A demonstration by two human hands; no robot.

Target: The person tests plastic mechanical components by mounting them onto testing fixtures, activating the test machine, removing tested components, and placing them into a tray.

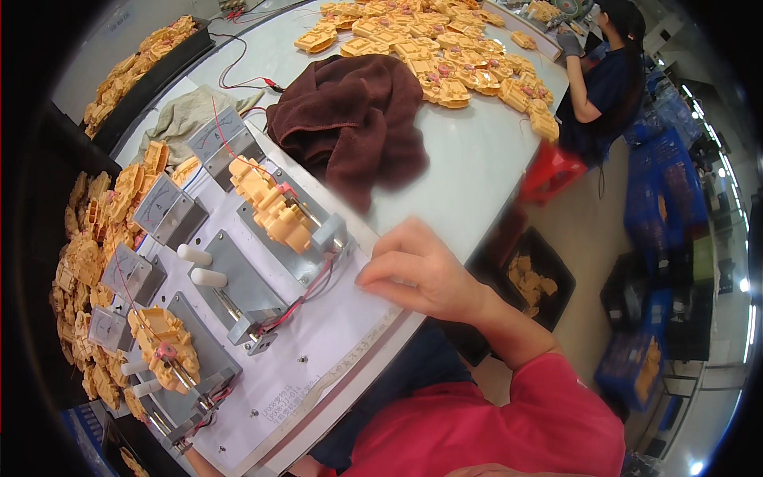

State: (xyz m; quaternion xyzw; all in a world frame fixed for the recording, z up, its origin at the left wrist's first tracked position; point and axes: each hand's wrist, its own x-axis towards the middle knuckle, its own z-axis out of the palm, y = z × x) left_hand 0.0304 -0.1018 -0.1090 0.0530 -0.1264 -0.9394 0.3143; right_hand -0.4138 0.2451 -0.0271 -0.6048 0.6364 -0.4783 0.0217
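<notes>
My right hand [417,270] rests at the right edge of a white test board [326,342], its fingers curled together with nothing visible in them. Nearest to it, a yellow-orange plastic housing [274,211] with a pink part and red wire sits on a grey metal fixture [298,266]. The middle fixture [238,278] shows two white pegs and no housing. A second housing [164,346] sits on the near-left fixture [211,362]. Only a sliver of skin of my left hand [191,453] shows below the lowest fixture; its fingers are hidden.
Several analogue meters [171,211] line the board's left side, beside piled housings [79,270]. A brown cloth [350,119] lies behind the board. More housings [437,48] cover the far table. A co-worker [608,79] sits far right, near a red stool [552,171] and blue crates [664,183].
</notes>
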